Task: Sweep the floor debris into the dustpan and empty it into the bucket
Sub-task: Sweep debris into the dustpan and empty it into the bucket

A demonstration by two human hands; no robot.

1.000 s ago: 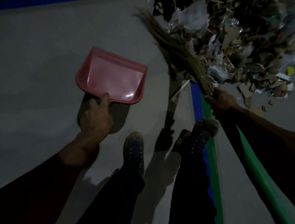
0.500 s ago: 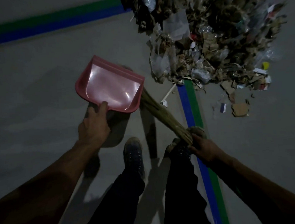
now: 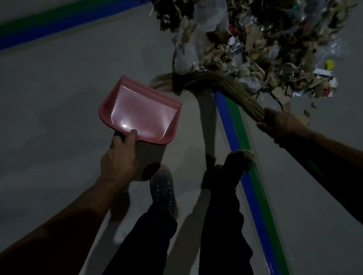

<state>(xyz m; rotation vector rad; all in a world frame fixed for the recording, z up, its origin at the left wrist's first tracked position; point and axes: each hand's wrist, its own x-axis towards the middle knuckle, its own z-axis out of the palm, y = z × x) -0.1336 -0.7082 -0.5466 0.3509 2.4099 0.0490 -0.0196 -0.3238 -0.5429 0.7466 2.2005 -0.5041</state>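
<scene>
Holding dustpan (image 3: 140,116) (nothing inside)

Bare forearms, dark trousers (image 3: 151,238) and dusty dark lace-up shoes (image 3: 162,190).

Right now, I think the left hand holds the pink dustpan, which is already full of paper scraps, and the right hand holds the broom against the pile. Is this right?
Not quite. The head view shows the dustpan bare inside, with no scraps in it yet. The rest is right: the left hand holds it, and the right hand holds the broom against the pile.
</scene>
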